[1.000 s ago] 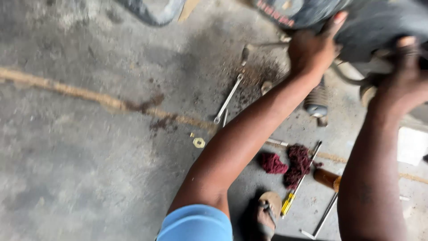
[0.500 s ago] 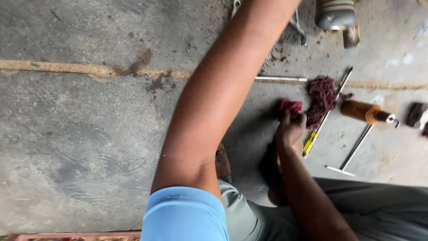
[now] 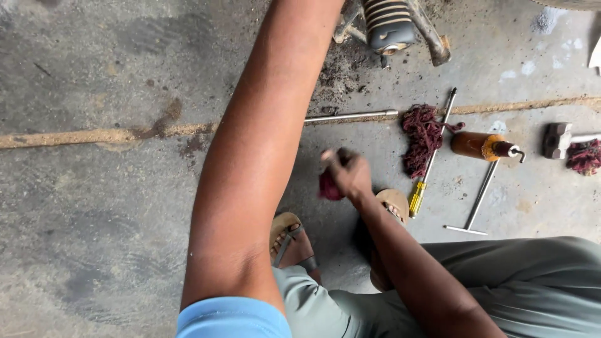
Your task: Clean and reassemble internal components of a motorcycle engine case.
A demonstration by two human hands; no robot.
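Head view, looking down: brown oil bottle (image 3: 477,145) lying on its side, contents not visible. Stained grey concrete floor (image 3: 94,206), sandy seam across. Right hand (image 3: 347,174), fingers closed around a dark red rag (image 3: 328,186), raised just above floor. Left hand beyond the frame, grip impossible to tell.

Even, soft daylight; faint shadows; motion blur on the right hand (image 3: 348,173)

Repair workshop, likely vehicle work: stained concrete floor (image 3: 94,206), tools scattered around the oil bottle (image 3: 479,145) — screwdriver (image 3: 431,156) just left, T-wrench (image 3: 479,200) below, hammer (image 3: 558,139) right.
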